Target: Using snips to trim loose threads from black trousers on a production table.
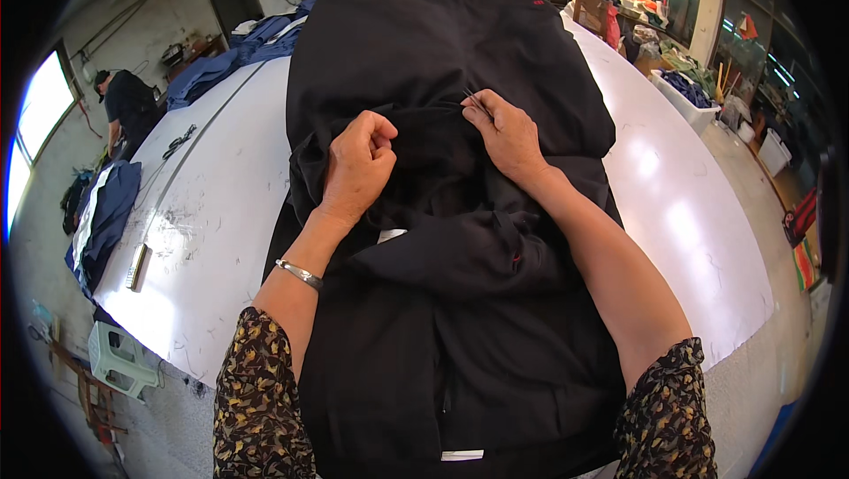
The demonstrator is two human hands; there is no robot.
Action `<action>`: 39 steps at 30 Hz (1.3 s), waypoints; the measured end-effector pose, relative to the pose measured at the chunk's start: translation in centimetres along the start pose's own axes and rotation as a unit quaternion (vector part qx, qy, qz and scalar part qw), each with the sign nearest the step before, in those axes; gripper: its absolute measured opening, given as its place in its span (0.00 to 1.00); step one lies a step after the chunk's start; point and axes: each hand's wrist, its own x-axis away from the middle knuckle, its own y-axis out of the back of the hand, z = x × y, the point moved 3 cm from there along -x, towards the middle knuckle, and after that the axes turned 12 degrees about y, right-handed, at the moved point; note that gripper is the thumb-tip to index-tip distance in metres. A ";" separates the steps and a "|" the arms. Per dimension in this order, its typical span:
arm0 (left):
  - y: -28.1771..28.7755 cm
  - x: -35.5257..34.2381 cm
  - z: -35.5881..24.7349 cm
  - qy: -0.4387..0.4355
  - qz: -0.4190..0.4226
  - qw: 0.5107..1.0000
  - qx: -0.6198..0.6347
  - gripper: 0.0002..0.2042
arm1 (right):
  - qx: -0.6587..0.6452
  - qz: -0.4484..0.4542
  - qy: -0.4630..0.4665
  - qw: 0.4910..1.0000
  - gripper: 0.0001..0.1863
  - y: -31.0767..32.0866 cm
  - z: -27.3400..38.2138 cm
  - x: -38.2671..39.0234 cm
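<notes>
Black trousers [380, 45] lie in a pile down the middle of the table, the waistband at the far end. Their top layer is bunched and turned back, baring a dark fold in the centre. My left hand [361, 160] is closed at the left side of this fold, its curled fingers pinching the black cloth. Between the thumb and fingers of my right hand [511, 134] are small thread snips [478, 102], their thin metal points meeting the cloth's raised edge. A white label [392, 235] shows inside the bunched cloth, and another white tag [462, 455] lies near the front.
The white table [221, 169] spreads to both sides. Blue garments [212, 72] lie along its far left edge, others [106, 214] hang at the near left. A green stool [121, 360] stands below. Another person [131, 107] bends at the left. A white bin [685, 99] stands right.
</notes>
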 end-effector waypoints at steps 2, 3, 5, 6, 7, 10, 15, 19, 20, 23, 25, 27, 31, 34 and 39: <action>0.3 0.1 -0.7 -0.010 -0.067 0.996 0.061 0.19 | -0.008 -0.009 0.008 1.000 0.13 0.1 0.0 0.1; 0.3 0.0 -1.4 -0.010 -0.067 0.996 0.061 0.19 | -0.007 -0.009 0.008 1.000 0.13 0.2 -0.1 0.1; 0.7 0.2 -3.9 -0.176 -0.150 0.972 -0.048 0.22 | 0.005 -0.012 0.029 1.000 0.12 0.2 -0.1 0.1; 0.6 -0.2 -4.4 -0.197 -0.148 0.966 -0.080 0.20 | 0.005 -0.012 0.029 0.999 0.12 0.1 0.0 0.2; 0.5 -0.5 -4.7 -0.198 -0.148 0.966 -0.079 0.20 | 0.009 -0.015 0.039 0.999 0.11 0.1 0.1 0.2; 0.2 -1.3 -5.5 -0.239 -0.153 0.947 -0.152 0.17 | 0.010 -0.022 0.069 0.997 0.11 0.2 0.9 0.1; 1.0 -2.7 -4.0 -0.103 -0.078 0.988 -0.079 0.08 | 0.009 -0.021 0.100 0.995 0.09 0.5 1.4 0.3; 2.1 -2.9 -3.6 -0.038 -0.066 0.997 0.017 0.07 | 0.005 -0.021 0.119 0.993 0.08 0.9 1.8 0.5; 2.2 -2.7 -3.5 0.000 -0.043 0.998 0.051 0.08 | 0.009 -0.014 0.120 0.993 0.08 1.1 2.1 0.4; 2.0 -2.3 -3.7 0.070 -0.002 0.988 0.136 0.09 | 0.006 0.012 0.106 0.994 0.11 1.4 3.1 0.1; 1.9 -2.2 -3.9 0.103 0.016 0.977 0.188 0.10 | -0.004 0.028 0.103 0.994 0.13 2.0 4.0 0.0; 1.8 -2.3 -4.6 0.115 0.036 0.953 0.277 0.10 | -0.009 0.042 0.099 0.994 0.14 2.9 4.8 -0.5; 2.3 -1.9 -5.5 0.121 0.052 0.939 0.317 0.10 | -0.071 0.052 0.066 0.994 0.15 3.5 5.9 -2.2; 2.5 -1.8 -6.1 0.103 0.059 0.940 0.319 0.11 | -0.046 0.075 0.087 0.992 0.14 3.7 6.4 -2.8; 2.5 -1.9 -6.0 0.104 0.044 0.939 0.323 0.12 | -0.023 0.096 0.132 0.986 0.11 4.2 7.8 -3.2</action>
